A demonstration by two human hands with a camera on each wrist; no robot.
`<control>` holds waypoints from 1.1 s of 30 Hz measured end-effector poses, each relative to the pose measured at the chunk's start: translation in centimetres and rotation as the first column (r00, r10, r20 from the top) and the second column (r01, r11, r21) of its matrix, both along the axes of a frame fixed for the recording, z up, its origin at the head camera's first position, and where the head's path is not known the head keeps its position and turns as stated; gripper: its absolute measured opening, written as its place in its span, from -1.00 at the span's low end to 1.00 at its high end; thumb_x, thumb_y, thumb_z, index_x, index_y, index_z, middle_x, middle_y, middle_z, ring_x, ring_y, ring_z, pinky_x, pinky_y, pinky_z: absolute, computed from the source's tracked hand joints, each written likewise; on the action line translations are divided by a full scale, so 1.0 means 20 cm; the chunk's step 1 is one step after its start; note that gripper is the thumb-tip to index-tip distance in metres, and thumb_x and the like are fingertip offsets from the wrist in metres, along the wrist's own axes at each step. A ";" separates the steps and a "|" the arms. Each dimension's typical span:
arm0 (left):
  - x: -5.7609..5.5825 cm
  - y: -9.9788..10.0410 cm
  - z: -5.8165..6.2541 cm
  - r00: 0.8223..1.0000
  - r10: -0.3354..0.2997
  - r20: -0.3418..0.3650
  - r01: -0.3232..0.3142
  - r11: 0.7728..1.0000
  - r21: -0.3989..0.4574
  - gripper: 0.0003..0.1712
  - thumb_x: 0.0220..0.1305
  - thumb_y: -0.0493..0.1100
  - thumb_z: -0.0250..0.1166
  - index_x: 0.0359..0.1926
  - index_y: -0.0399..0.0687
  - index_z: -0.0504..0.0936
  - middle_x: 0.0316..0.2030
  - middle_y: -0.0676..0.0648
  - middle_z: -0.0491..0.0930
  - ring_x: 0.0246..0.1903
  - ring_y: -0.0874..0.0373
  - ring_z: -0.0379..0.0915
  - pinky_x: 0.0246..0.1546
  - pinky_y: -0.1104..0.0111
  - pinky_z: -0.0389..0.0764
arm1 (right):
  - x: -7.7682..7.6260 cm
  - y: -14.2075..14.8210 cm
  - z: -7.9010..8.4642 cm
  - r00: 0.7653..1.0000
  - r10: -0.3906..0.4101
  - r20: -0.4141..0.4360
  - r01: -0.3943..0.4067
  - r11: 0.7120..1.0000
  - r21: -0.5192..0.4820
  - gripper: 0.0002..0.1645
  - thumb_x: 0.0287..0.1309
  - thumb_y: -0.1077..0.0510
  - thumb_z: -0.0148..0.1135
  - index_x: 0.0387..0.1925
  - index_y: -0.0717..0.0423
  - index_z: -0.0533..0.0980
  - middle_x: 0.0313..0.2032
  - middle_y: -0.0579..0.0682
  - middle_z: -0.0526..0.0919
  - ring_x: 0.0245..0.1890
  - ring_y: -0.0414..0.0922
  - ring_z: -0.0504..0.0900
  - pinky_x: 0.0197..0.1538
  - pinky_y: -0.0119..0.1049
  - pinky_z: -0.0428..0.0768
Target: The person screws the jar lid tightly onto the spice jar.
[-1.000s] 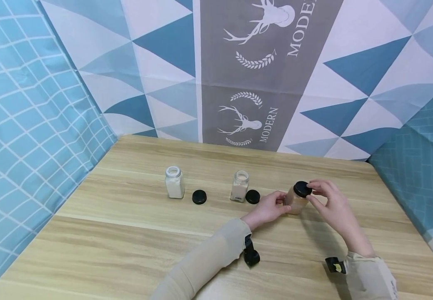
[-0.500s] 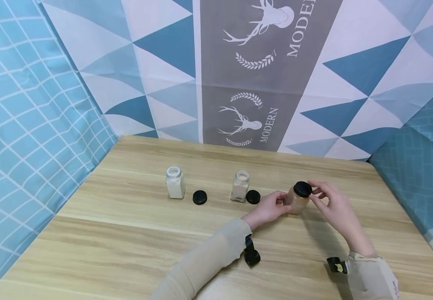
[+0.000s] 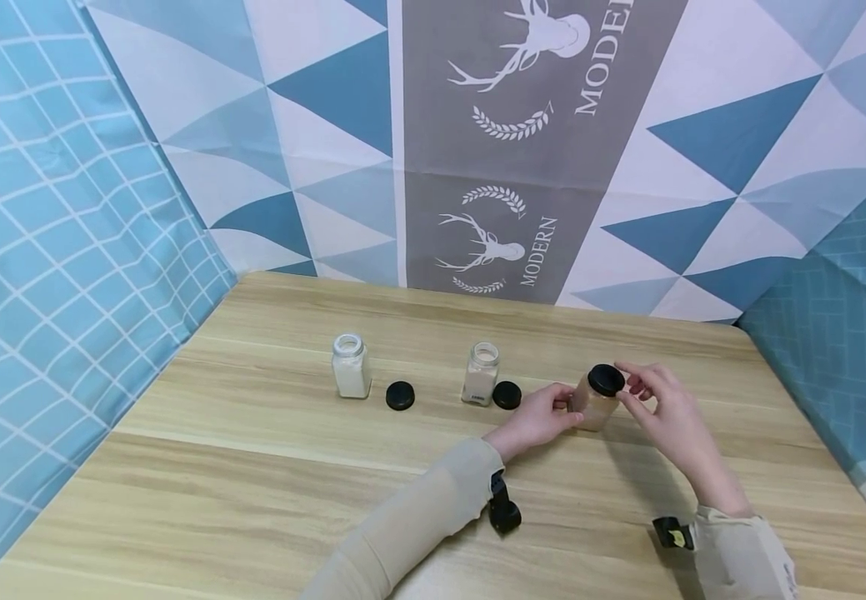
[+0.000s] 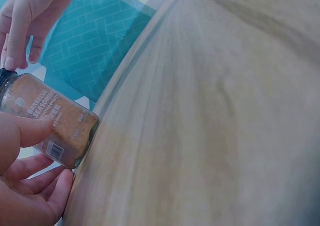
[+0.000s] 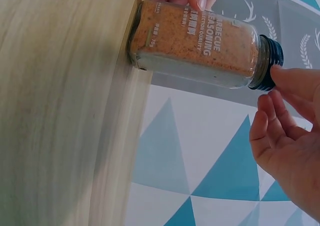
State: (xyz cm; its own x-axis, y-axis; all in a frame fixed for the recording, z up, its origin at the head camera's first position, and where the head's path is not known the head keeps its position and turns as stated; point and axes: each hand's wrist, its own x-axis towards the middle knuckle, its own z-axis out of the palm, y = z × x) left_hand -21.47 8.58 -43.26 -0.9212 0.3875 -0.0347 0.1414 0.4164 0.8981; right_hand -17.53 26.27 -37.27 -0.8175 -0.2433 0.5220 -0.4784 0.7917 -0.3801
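A glass jar of orange-brown barbecue seasoning (image 5: 200, 40) stands upright at the right of the table, its black lid (image 3: 607, 380) on top. My left hand (image 3: 541, 414) grips the jar low on its left side, the thumb across the label in the left wrist view. At the jar's other side, my right hand (image 3: 665, 408) pinches the lid's edge. Its thumb (image 5: 297, 80) lies against the lid in the right wrist view, with the other fingers bent below; the index finger is partly hidden there.
Left of the hands stands an uncapped jar of pale powder (image 3: 479, 379), a black lid (image 3: 507, 395) beside it. Farther left are an uncapped jar of white powder (image 3: 352, 371) and another black lid (image 3: 400, 396). A patterned cloth wall (image 3: 342, 167) borders the table's back.
My right fingers have shifted slightly from the lid's top toward its right edge. The left hand and the jar stay in place.
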 end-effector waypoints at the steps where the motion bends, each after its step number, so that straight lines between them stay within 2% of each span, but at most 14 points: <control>1: 0.00 0.00 0.00 1.000 0.000 0.000 0.000 1.000 0.000 -0.53 0.16 -0.07 0.26 0.10 -0.04 0.46 0.02 0.00 0.53 -0.02 0.25 0.44 -0.05 0.50 0.45 | 0.00 0.00 0.00 1.000 0.003 0.002 -0.003 1.000 -0.007 -0.51 -0.02 0.36 0.28 0.03 0.23 0.47 -0.29 0.06 0.46 -0.34 -0.14 0.45 -0.38 -0.48 0.40; 6: 0.00 0.00 0.00 1.000 0.002 0.004 -0.002 1.000 -0.003 -0.53 0.16 -0.06 0.26 0.11 -0.03 0.45 0.02 0.01 0.53 -0.02 0.25 0.44 -0.05 0.49 0.45 | -0.01 0.00 -0.01 0.999 0.050 -0.006 -0.051 0.998 -0.048 -0.42 -0.06 0.40 0.29 0.09 0.28 0.40 -0.05 0.20 0.41 -0.19 0.09 0.50 -0.19 -0.68 0.42; 9: 0.00 0.00 0.00 1.000 0.005 0.007 -0.005 1.000 -0.005 -0.53 0.16 -0.06 0.26 0.11 -0.02 0.45 0.02 0.01 0.53 -0.02 0.25 0.44 -0.05 0.48 0.45 | -0.02 -0.01 -0.02 0.996 0.093 -0.009 -0.094 0.993 -0.074 -0.40 -0.06 0.43 0.27 0.10 0.31 0.37 0.03 0.23 0.38 -0.12 0.12 0.48 -0.05 -0.80 0.30; 12: 0.00 0.00 0.00 1.000 0.007 0.007 -0.007 1.000 -0.004 -0.53 0.16 -0.05 0.26 0.10 -0.01 0.46 0.01 0.01 0.53 -0.02 0.25 0.44 -0.05 0.48 0.45 | -0.02 -0.02 -0.02 0.993 0.117 -0.010 -0.118 0.989 -0.090 -0.40 -0.05 0.44 0.26 0.11 0.31 0.36 0.04 0.21 0.39 -0.10 0.13 0.49 -0.01 -0.84 0.23; 14: 0.00 0.00 0.00 1.000 0.007 0.007 -0.007 1.000 -0.003 -0.53 0.16 -0.06 0.26 0.10 -0.01 0.46 0.01 0.01 0.53 -0.02 0.25 0.44 -0.05 0.49 0.45 | -0.02 -0.02 -0.02 0.992 0.123 -0.017 -0.124 0.988 -0.094 -0.39 -0.06 0.46 0.26 0.11 0.30 0.37 0.03 0.20 0.40 -0.11 0.09 0.50 -0.01 -0.83 0.23; 19: 0.00 0.00 0.00 1.000 0.006 0.001 -0.006 1.000 0.002 -0.54 0.15 -0.06 0.27 0.09 -0.01 0.47 0.00 0.02 0.53 -0.03 0.26 0.44 -0.06 0.50 0.45 | -0.01 -0.01 -0.02 0.992 0.121 -0.041 -0.125 0.988 -0.094 -0.37 -0.08 0.50 0.24 0.11 0.27 0.38 0.07 0.21 0.42 -0.06 -0.19 0.46 -0.02 -0.80 0.28; 21: 0.00 0.00 0.00 1.000 0.006 -0.003 -0.006 1.000 0.002 -0.54 0.15 -0.06 0.27 0.09 -0.01 0.47 0.00 0.01 0.54 -0.03 0.26 0.44 -0.06 0.50 0.45 | -0.01 0.00 -0.02 0.993 0.108 -0.040 -0.111 0.991 -0.080 -0.37 -0.07 0.49 0.24 0.12 0.25 0.38 0.08 0.21 0.43 -0.06 -0.18 0.46 -0.05 -0.77 0.30; 23: 0.00 0.00 0.00 1.000 0.006 -0.005 -0.006 1.000 0.001 -0.54 0.16 -0.06 0.27 0.09 -0.01 0.47 0.00 0.01 0.53 -0.03 0.26 0.44 -0.06 0.50 0.45 | 0.00 0.00 -0.02 0.996 0.084 -0.034 -0.086 0.995 -0.054 -0.38 -0.05 0.46 0.24 0.13 0.24 0.38 0.06 0.21 0.46 -0.10 -0.08 0.48 -0.09 -0.70 0.35; 27: 0.00 0.00 0.00 1.000 0.005 -0.006 -0.005 1.000 0.002 -0.54 0.16 -0.06 0.26 0.10 -0.01 0.46 0.01 0.01 0.53 -0.03 0.25 0.44 -0.06 0.50 0.45 | 0.00 0.01 -0.02 0.999 0.047 -0.014 -0.047 0.999 -0.014 -0.43 0.00 0.40 0.24 0.12 0.22 0.40 -0.01 0.18 0.53 -0.19 0.03 0.52 -0.19 -0.49 0.44; 30: 0.00 0.00 0.00 1.000 0.004 -0.003 -0.004 1.000 0.001 -0.54 0.16 -0.07 0.26 0.10 -0.02 0.46 0.01 0.01 0.53 -0.03 0.25 0.44 -0.06 0.50 0.45 | 0.00 0.01 -0.02 0.999 0.035 -0.013 -0.036 0.999 -0.012 -0.44 0.00 0.40 0.24 0.11 0.22 0.40 -0.06 0.16 0.54 -0.21 0.01 0.52 -0.21 -0.48 0.43; 33: 0.00 0.00 0.00 1.000 0.002 -0.005 -0.002 1.000 -0.001 -0.54 0.16 -0.07 0.26 0.10 -0.03 0.46 0.01 0.00 0.53 -0.03 0.25 0.44 -0.06 0.49 0.45 | 0.00 0.01 -0.02 0.999 0.033 -0.027 -0.034 0.999 -0.031 -0.40 -0.03 0.43 0.25 0.12 0.23 0.38 -0.10 0.15 0.54 -0.24 -0.01 0.50 -0.21 -0.55 0.39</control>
